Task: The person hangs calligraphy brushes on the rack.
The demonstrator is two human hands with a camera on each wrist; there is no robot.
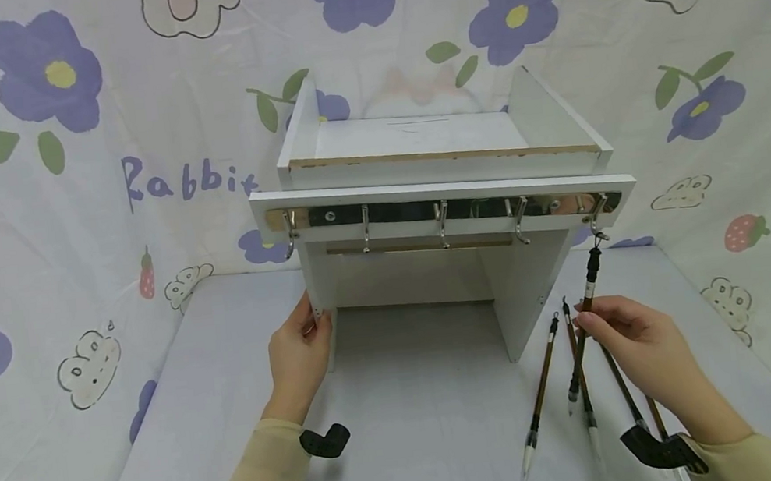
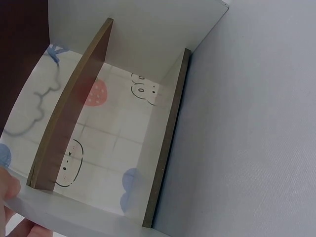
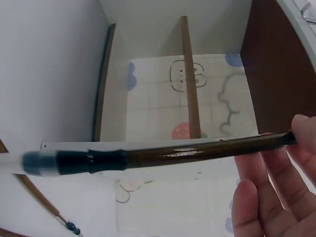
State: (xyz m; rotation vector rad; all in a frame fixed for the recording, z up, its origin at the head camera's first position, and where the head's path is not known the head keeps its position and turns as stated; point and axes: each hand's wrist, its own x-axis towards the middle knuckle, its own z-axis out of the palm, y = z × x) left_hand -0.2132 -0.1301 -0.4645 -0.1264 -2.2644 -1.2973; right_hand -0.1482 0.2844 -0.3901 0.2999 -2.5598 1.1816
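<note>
My right hand (image 1: 639,339) pinches the dark brown handle of a calligraphy brush (image 1: 582,347) between thumb and fingers. The brush hangs tip down, its black top end and loop at the rightmost hook (image 1: 596,212) of a white shelf rack (image 1: 379,177). Whether the loop is over that hook is too small to tell. In the right wrist view the brush (image 3: 182,154) crosses in front of the rack, with a clear cap over its tip. My left hand (image 1: 299,355) grips the front edge of the rack's left side panel (image 1: 316,275).
Several more brushes (image 1: 544,380) lie on the white tabletop (image 1: 419,425) right of the rack, below my right hand. Other hooks (image 1: 443,223) line the metal strip along the rack's front. A printed cloth (image 1: 188,104) hangs behind.
</note>
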